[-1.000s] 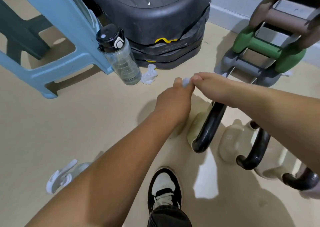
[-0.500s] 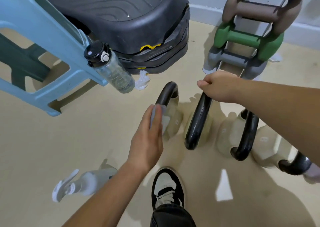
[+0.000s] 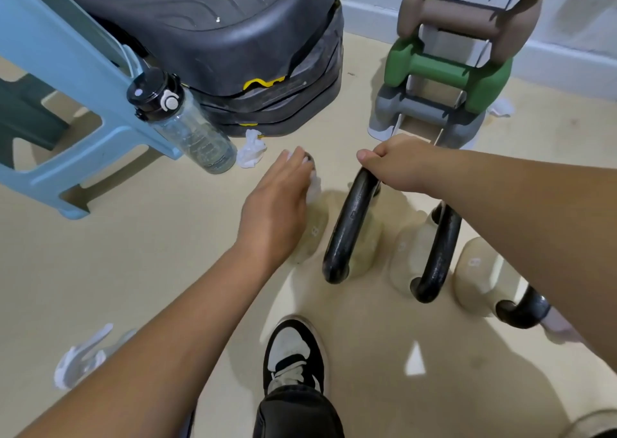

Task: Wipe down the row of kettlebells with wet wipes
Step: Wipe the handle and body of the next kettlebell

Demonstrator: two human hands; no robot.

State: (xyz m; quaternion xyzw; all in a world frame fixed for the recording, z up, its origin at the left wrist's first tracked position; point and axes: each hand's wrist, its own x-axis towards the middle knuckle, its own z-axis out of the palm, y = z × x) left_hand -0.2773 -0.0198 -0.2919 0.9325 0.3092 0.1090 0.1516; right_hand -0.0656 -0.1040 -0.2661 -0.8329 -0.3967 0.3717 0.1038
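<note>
White wet wipe (image 3: 314, 184) pressed under left hand (image 3: 277, 204) on kettlebell (image 3: 312, 237), right hand (image 3: 397, 167) gripping neighbouring handle (image 3: 347, 230)

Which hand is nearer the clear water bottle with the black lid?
Left. The left hand, holding a wipe, is just right of the bottle; the right hand is farther right.

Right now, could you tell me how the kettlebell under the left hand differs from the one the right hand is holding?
The leftmost kettlebell has its handle covered by the left hand and a wet wipe; the second kettlebell shows its black handle openly. The right hand merely grips the second's handle top, without a wipe. Both have cream bodies.
</note>
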